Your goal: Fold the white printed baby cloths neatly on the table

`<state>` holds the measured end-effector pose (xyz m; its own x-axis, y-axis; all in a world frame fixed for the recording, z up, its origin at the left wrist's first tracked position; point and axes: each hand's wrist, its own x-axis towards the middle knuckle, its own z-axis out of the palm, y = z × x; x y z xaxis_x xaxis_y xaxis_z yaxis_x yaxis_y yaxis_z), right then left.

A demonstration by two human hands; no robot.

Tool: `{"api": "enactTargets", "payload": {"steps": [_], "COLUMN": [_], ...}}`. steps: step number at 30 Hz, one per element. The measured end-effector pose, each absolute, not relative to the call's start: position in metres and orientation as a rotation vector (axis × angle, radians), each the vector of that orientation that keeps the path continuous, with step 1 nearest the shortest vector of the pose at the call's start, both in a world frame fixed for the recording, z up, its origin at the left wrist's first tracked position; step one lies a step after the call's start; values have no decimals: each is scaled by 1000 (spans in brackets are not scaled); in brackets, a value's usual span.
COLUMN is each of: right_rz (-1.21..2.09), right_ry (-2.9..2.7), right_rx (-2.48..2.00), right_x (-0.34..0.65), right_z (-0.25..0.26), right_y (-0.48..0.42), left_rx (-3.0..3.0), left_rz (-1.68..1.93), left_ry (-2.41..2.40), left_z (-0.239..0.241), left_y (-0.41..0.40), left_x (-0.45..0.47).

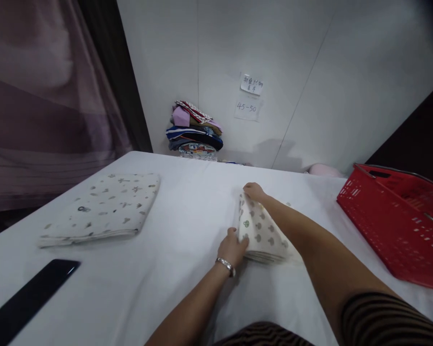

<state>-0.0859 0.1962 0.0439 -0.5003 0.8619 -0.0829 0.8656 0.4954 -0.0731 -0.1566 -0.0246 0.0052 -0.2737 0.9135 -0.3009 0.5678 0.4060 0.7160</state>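
A folded cream cloth [261, 233] printed with grey mushroom-like shapes and one green one lies on the white-covered table [187, 206]. My left hand [233, 247], with a silver bracelet at the wrist, grips its near left corner. At the far left corner, my right hand [254, 191] has its fingers closed on the edge. My right forearm crosses over the cloth and hides part of its right side. Stacked layers show along the near edge. Further left rests another folded cloth [111, 204], white with small grey and tan prints, apart from both hands.
A red plastic basket [393, 226] stands at the right. At the near left lies a long black flat object [32, 298]. Beyond the table's far edge is a pile of folded fabrics [195, 129], against a wall with paper notes [248, 106]. A pinkish curtain [39, 110] hangs at left.
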Motion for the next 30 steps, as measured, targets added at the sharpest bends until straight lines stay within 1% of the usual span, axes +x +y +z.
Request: {"api": "enactTargets", "payload": {"steps": [3, 6, 10, 20, 22, 26, 30], "right_rz": [-157, -122, -123, -99, -158, -409, -580], "right_ry": [2822, 2936, 2891, 2940, 2928, 2914, 2871], "right_rx": [1518, 1367, 1309, 1252, 1250, 1285, 1619], "right_x": [-62, -51, -53, -53, -55, -45, 2], "right_z": [36, 18, 0, -3, 1, 19, 35], "right_y": [172, 151, 144, 144, 144, 150, 153], "left_rx": [1261, 1277, 1320, 1323, 1316, 1218, 1079], "left_rz": [633, 610, 580, 565, 581, 657, 746], "left_ry": [1976, 2007, 2025, 2055, 2055, 1977, 1956], "left_z": [6, 8, 9, 5, 0, -5, 12], "left_y": [-25, -25, -27, -30, -27, -16, 5], "left_x": [-156, -153, -150, -150, -151, -163, -208]}}
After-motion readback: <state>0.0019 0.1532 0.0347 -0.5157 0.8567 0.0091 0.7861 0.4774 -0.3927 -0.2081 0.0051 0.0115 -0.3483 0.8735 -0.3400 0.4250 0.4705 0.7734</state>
